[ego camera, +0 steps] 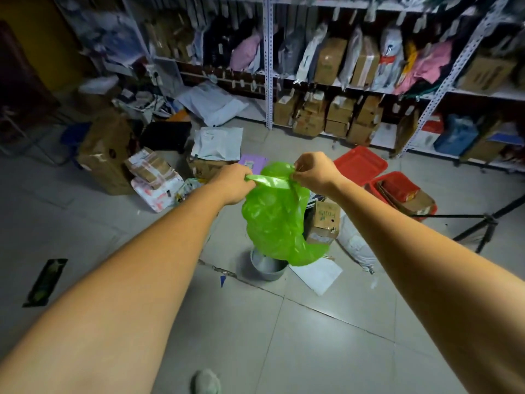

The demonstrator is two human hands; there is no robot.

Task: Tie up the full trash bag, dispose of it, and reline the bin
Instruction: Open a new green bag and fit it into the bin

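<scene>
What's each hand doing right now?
Left hand: closed on the top edge of the thin green plastic bag.
Right hand: closed, pinching the same edge.

A bin point(268, 265) stands on the floor. A bag point(274, 220) hangs above it, boxes point(127, 166) lie left of it, crates point(377, 177) right, shelves point(312, 66) behind.

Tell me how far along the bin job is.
Done: the grey bin looks empty, so the full bag seems gone. In hand: left hand and right hand stretch the mouth of a green bag above the bin. Left: fitting it inside.
</scene>
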